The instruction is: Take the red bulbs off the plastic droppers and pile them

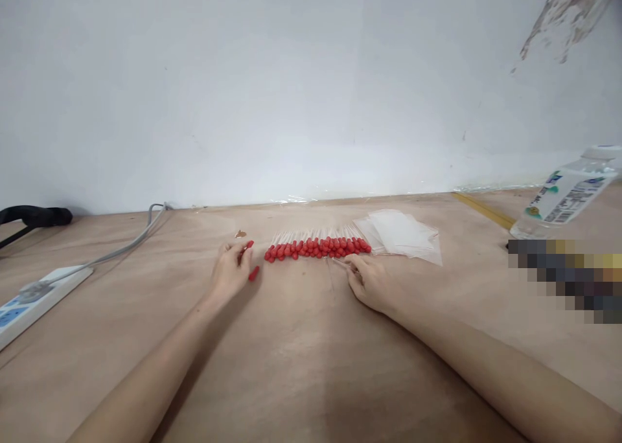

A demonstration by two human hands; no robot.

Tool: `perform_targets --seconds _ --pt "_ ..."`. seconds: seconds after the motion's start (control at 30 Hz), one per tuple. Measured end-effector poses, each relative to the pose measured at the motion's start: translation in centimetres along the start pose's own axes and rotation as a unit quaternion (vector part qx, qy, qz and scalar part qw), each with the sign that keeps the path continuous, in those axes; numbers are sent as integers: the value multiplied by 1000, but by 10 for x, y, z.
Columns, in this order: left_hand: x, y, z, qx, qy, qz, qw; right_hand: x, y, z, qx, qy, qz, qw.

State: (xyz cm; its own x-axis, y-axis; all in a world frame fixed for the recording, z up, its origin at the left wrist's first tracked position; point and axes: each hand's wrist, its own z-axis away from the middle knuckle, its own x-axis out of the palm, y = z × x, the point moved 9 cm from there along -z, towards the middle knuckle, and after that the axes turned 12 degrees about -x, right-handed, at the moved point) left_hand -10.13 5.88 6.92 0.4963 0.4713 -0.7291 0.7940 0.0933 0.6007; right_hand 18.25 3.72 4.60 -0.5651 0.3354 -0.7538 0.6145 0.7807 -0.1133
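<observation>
A row of thin white sticks with rounded red ends [318,247] lies on the wooden table, red ends towards me. To the left of that row, my left hand [230,268] is closed, with a small red piece [249,243] at its fingertips. Another red piece [253,273] shows just below those fingers; whether it is held or lying on the table, I cannot tell. My right hand [369,280] rests by the row's right front, its thumb and fingers pinched on a thin pale stick [339,262] that points left towards the red ends.
Flat clear plastic bags [401,236] overlap right of the row. A power strip [43,300] with a grey cable [124,250] lies at left, near a black object [36,216]. At right stand a plastic bottle [566,197] and a yellow strip [483,211]. A wall [291,93] bounds the table's back.
</observation>
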Motion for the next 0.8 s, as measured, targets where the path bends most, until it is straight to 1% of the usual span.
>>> perform_targets --seconds 0.1,0.17,0.3,0.43,0.57,0.67,0.8 --pt "2 -24 -13 -85 -92 -23 992 3 -3 -5 0 6 -5 1000" --pt "3 -33 -14 -122 -133 -26 983 6 -6 -7 -4 2 -7 1000" --pt "7 -36 -7 -172 -191 0 966 10 -14 -10 -12 -12 -16 1000" --pt "16 -34 3 -228 -247 59 940 12 -22 -11 -22 -32 -27 999" --pt "20 -32 8 -244 -267 86 928 14 -25 -12 -19 -46 -23 998" --pt "20 -32 9 -245 -268 77 929 18 -25 -13 -12 -60 -31 998" --pt "20 -34 9 -247 -264 70 930 22 -25 -14 -16 -56 -42 997"
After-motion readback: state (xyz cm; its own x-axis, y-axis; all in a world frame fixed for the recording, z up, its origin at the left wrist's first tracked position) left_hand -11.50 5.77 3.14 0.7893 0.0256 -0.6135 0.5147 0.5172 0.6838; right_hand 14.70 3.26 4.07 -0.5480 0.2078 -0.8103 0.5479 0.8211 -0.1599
